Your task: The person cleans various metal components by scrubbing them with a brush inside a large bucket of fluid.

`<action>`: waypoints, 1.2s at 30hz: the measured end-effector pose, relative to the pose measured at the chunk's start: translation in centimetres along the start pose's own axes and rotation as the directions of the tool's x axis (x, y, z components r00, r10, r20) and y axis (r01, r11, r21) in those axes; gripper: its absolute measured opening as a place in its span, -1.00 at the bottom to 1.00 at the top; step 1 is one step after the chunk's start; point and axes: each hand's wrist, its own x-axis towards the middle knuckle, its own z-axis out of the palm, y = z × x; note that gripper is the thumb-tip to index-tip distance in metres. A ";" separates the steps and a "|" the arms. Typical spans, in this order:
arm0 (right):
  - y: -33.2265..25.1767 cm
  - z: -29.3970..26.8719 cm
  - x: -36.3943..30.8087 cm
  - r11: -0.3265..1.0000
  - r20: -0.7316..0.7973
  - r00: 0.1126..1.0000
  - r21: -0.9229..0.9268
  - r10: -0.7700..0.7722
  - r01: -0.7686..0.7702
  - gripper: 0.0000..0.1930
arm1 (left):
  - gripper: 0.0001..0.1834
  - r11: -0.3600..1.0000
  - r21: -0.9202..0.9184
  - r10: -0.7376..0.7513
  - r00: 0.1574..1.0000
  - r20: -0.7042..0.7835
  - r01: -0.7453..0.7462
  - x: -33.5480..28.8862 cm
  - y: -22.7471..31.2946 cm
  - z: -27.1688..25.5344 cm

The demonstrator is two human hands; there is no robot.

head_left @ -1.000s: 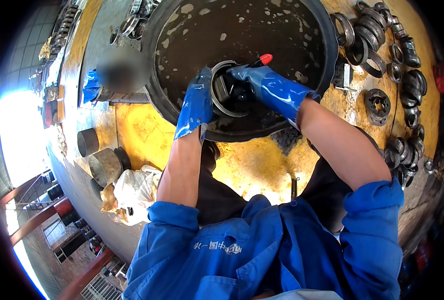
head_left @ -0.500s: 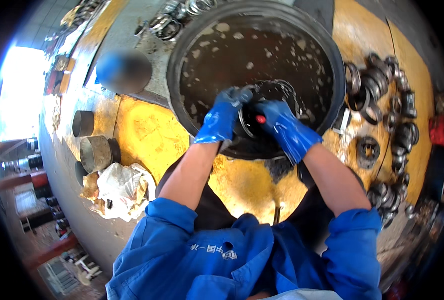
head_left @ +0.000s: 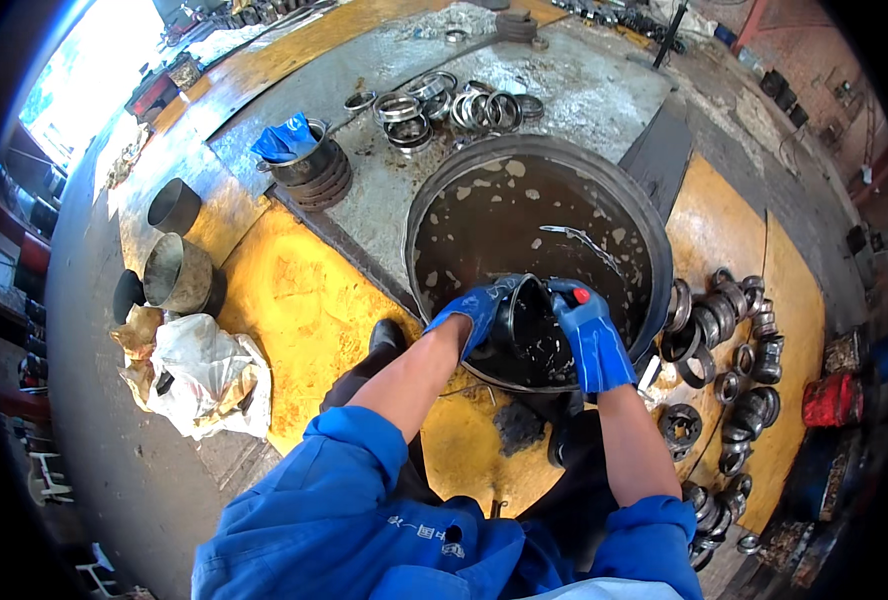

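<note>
Both my hands wear blue rubber gloves and work over a large round black tub [head_left: 661,235] of dark, murky liquid with pale foam patches. My left hand [head_left: 479,308] is closed round the left side of a wet, dark metal ring [head_left: 510,325], which is tilted over the tub's near part. Just to its right, my right hand [head_left: 589,335] is closed on a tool with a red end [head_left: 581,296]. The rest of that tool is hidden by the glove and the ring. Light glints off the wet surface beneath the ring.
Many shiny metal rings [head_left: 709,325] lie on the yellow floor at right, and more rings [head_left: 434,105] beyond the tub. A ring stack with a blue cloth [head_left: 289,140] stands at far left. Short cylinders [head_left: 177,272] and a white plastic bag [head_left: 209,375] lie at left.
The view has shifted, showing more floor beyond the tub. The ring's opening now shows between my hands, and my right hand with the red-ended tool has moved away from my left.
</note>
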 end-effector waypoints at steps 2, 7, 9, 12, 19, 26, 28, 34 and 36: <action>-1.5 0.2 -0.7 0.989 0.001 0.991 0.061 0.132 -0.132 -0.76 | -0.53 0.998 -0.003 0.060 0.998 0.009 -0.060 0.3 -1.3 -0.5; -3.0 0.7 -2.9 0.986 -0.046 0.996 0.153 0.073 -0.065 -0.77 | -0.47 0.930 0.181 0.311 0.947 0.079 -0.321 0.6 -2.7 -2.2; -0.2 -0.2 -3.4 0.999 -0.076 0.997 0.035 -0.005 0.008 -0.74 | -0.46 0.921 0.228 0.316 0.948 0.036 -0.316 -0.7 -1.5 -0.6; 1.4 1.3 -3.3 0.999 -0.132 0.991 0.028 -0.035 0.039 -0.76 | -0.44 0.965 -0.257 0.045 0.997 -0.063 -0.059 -0.6 -2.4 0.0; -0.4 0.3 -2.2 0.996 -0.184 0.983 -0.086 0.021 -0.038 -0.77 | -0.48 0.689 -0.607 -0.373 0.912 0.171 0.396 -2.7 0.6 2.3; -4.6 -3.2 -2.6 0.975 -0.163 0.970 0.159 0.181 -0.155 -0.74 | -0.73 0.935 0.169 0.325 0.944 -0.060 -0.311 1.7 -0.5 4.2; -9.6 -2.4 -3.3 0.936 -0.173 0.932 0.213 0.317 -0.279 -0.67 | -0.75 0.918 0.273 0.329 0.936 -0.125 -0.287 -1.3 0.6 4.0; -6.5 -2.9 -1.7 0.760 -0.087 0.837 0.479 0.540 -0.440 -0.63 | -0.46 0.851 0.519 0.201 0.964 -0.172 -0.085 1.4 1.4 5.2; -5.8 -2.7 -1.9 0.819 -0.077 0.871 0.388 0.486 -0.423 -0.65 | -0.34 0.720 0.691 0.219 0.965 -0.144 -0.060 1.2 1.8 5.5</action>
